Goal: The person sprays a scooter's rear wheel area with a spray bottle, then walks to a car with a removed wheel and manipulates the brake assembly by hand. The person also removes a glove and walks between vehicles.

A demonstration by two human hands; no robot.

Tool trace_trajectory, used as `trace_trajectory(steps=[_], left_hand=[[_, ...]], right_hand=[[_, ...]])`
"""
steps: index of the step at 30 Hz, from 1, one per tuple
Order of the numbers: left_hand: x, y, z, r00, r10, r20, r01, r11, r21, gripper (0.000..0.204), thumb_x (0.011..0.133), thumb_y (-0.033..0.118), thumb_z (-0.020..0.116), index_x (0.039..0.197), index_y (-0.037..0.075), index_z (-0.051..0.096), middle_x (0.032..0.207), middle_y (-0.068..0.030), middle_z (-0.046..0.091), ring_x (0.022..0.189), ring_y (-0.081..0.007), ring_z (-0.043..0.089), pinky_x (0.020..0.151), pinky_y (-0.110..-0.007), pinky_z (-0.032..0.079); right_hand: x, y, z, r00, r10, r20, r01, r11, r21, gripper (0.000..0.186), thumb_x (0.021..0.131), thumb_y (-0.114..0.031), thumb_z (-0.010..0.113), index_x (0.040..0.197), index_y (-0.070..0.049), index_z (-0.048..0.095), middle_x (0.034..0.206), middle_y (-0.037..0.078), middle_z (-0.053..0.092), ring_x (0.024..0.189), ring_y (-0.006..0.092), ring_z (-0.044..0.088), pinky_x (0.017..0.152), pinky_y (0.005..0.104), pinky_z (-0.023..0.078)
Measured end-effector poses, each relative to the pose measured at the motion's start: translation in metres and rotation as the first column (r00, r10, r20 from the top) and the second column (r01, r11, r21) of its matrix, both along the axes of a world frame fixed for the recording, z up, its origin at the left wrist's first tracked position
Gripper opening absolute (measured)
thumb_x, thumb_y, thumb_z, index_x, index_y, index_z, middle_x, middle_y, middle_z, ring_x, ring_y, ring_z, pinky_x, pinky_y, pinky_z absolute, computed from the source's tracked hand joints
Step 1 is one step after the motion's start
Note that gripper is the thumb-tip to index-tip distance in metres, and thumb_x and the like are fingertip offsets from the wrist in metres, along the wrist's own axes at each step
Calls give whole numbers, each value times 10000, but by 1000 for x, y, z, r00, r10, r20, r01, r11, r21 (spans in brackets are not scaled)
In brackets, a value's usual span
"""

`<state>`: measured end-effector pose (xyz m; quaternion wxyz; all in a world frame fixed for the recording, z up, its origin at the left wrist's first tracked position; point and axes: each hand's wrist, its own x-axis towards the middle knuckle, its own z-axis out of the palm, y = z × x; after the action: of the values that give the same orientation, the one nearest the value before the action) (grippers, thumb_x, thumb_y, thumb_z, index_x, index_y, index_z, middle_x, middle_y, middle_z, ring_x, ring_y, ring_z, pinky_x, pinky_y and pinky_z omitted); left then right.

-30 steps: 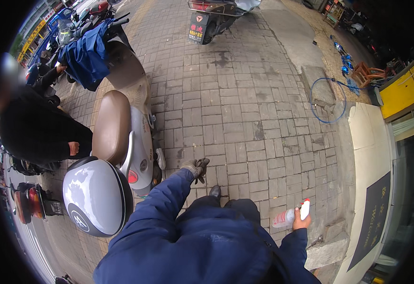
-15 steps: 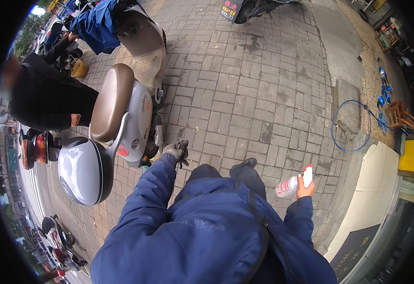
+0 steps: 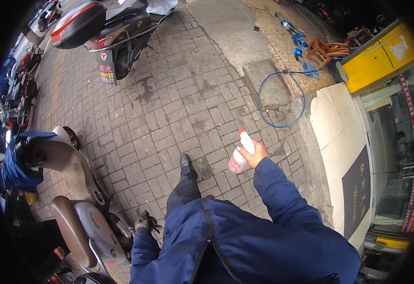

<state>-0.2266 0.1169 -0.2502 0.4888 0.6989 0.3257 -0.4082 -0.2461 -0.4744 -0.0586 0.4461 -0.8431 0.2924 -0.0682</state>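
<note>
My right hand (image 3: 256, 154) grips a clear spray bottle (image 3: 236, 163) with a white and red trigger head, above the paving. My left hand (image 3: 145, 223), in a grey and dark glove, hangs low beside a grey scooter (image 3: 98, 227) with a brown seat; its fingers look curled round something dark that I cannot make out. A blue cover (image 3: 17, 168) lies over that scooter's front. My dark shoe (image 3: 185, 161) is on the paving ahead.
A scooter with a top box (image 3: 77, 24) stands ahead. At right are a blue hose loop (image 3: 276, 126), a stone block (image 3: 263, 83), a wooden chair (image 3: 318, 52) and a yellow-framed shopfront (image 3: 379, 57). A person in black (image 3: 36, 241) is at lower left.
My view has swung forward and right, so the grey scooter now sits lower left. The spray bottle has moved toward the middle of the view, still in my right hand.
</note>
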Motion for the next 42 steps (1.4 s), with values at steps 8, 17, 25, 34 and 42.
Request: trace_trajectory(steps=[8, 17, 25, 34, 42], left_hand=[[318, -186, -12, 941, -15, 337, 124, 945, -304, 254, 764, 188, 734, 940, 103, 572, 667, -141, 557, 560, -306, 556, 467, -612, 522], [575, -432, 4, 982, -37, 186, 123, 870, -478, 286, 926, 258, 608, 717, 134, 457, 578, 5, 393, 509, -122, 396, 401, -342, 386], [570, -611, 17, 965, -260, 20, 257, 935, -246, 236, 894, 244, 413, 692, 133, 463, 613, -37, 438, 580, -189, 465, 519, -365, 438], [659, -918, 70, 911, -412, 31, 404, 872, -278, 147, 895, 243, 412, 817, 139, 481, 639, -103, 522, 546, -249, 513, 495, -450, 496], [795, -1221, -4, -27, 240, -970, -939, 328, 107, 151, 733, 272, 484, 751, 126, 447, 622, -42, 393, 563, -200, 429, 486, -397, 410]], right_hand=[[10, -100, 17, 886, -447, -120, 433, 892, -128, 422, 733, -378, 757, 957, -39, 644, 857, 158, 679, 818, 316, 670, 728, 387, 510], [43, -243, -30, 697, -678, -234, 664, 733, -146, 494, 733, -435, 736, 1024, -45, 650, 926, 181, 675, 899, 356, 651, 783, 416, 509], [176, -481, -29, 771, -621, -140, 617, 784, -77, 508, 740, -477, 720, 970, -33, 632, 913, 203, 669, 876, 374, 646, 753, 424, 508], [294, -735, 13, 737, -675, 27, 675, 735, -60, 465, 774, -427, 720, 956, -12, 621, 863, 181, 671, 819, 346, 660, 708, 399, 507], [335, -940, 14, 640, -747, -179, 743, 661, -100, 440, 763, -386, 734, 1009, -34, 636, 914, 179, 685, 878, 329, 670, 746, 392, 515]])
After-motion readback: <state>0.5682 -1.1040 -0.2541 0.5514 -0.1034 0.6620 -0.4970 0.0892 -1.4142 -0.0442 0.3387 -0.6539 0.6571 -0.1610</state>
